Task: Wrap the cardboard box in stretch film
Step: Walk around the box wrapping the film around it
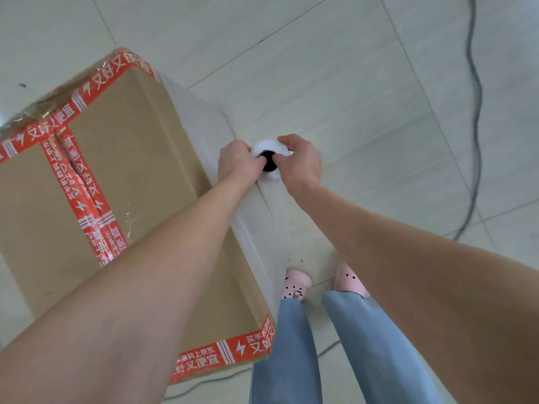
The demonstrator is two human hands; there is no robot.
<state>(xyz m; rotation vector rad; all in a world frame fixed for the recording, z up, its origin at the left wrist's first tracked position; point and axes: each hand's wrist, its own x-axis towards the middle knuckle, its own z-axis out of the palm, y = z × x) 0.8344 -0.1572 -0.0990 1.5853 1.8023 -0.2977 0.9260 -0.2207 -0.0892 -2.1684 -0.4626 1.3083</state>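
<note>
Hands meet at the top end of an upright stretch film roll [269,161], both arms stretched straight out and down from the camera. The left hand [237,163] grips the roll's rim from the box side, knuckles up, with fingers hooked toward the dark core hole; the right hand [302,161] closes over the opposite rim, its thumb pressed at the core, so both hands are clamped on the roll. Just beside the left hand stands the cardboard box [122,182], sealed along its seams and edges with red printed tape [84,188]. Translucent film [250,225] runs from the roll along the box's near side, passing under the left forearm and lying against the cardboard. Below the grip, toward the person, blue jeans [294,345] and pink clogs [294,284] stand on the pale tiled floor [364,91]. Beyond the right hand, well apart, a grey cable [474,112] trails across the tiles.
</note>
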